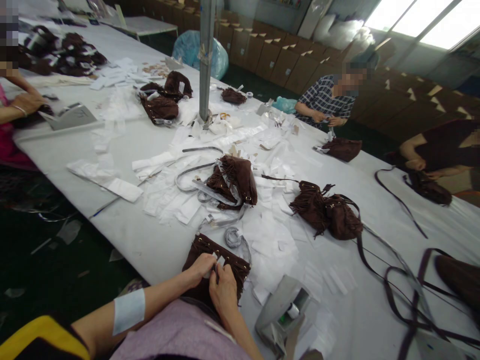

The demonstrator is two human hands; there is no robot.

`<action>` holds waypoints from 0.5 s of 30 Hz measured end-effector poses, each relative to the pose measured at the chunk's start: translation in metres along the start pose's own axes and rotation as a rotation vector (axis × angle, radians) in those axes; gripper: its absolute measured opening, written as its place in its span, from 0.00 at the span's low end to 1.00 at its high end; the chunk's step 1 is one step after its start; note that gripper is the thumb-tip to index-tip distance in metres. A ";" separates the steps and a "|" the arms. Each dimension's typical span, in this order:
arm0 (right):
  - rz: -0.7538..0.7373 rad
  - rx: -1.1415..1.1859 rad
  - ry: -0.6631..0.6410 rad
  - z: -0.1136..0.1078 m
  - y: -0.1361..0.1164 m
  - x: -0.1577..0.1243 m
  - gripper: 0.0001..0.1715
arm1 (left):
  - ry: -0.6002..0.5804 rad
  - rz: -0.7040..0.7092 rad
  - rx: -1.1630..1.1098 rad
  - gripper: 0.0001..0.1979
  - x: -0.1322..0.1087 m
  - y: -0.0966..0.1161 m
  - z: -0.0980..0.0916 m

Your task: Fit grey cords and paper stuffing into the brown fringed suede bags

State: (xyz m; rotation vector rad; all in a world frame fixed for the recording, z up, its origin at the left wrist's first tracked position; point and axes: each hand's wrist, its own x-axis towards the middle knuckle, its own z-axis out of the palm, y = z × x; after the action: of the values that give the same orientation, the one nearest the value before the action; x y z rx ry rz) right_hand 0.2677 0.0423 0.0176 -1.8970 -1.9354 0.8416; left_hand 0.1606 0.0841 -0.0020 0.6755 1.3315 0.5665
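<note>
Dark brown fringed bag (pixel 197 246), a row of gold-coloured eyelets near its upper edge, found at the near edge of the white-topped desk (pixel 150 255), close against the body; clock read from this bag, twelve pointing away. Small pale slips (pixel 220 261) of thin material are pinched at the eyelet row between the fingertips of the left hand (pixel 202 266) and the right hand (pixel 225 286); grip closed at both, though which slip is borne by which finger cannot be told. Work is judged best done with light fingertip pressure, the bag steadied by the heels of the hands, fringe strands combed clear of the pinch, and no tug put on the eyelets. At one o'clock, a coiled grey wrapped strap (pixel 233 237) is noted just beside the upper edge; its loose end could be snagged. Beyond it, a brown bag with a gaping mouth (pixel 245 180) is set down. Loose white paper sheets (pixel 273 245) are strewn at two o'clock, where small slips could be lost. At four, elbow room on the right is narrowed by a grey box-shaped holder (pixel 275 310). Long dark straps (pixel 390 290) are tangled at three.
</note>
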 end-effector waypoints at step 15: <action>0.584 1.116 -0.369 -0.002 0.002 0.040 0.31 | -0.040 0.077 0.262 0.16 0.001 0.033 -0.055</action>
State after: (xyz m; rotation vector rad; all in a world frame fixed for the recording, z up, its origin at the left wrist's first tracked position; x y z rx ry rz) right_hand 0.2669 0.0822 0.0108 -1.5593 -0.6166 1.9876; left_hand 0.1066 0.1147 0.0156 0.9511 1.3596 0.4414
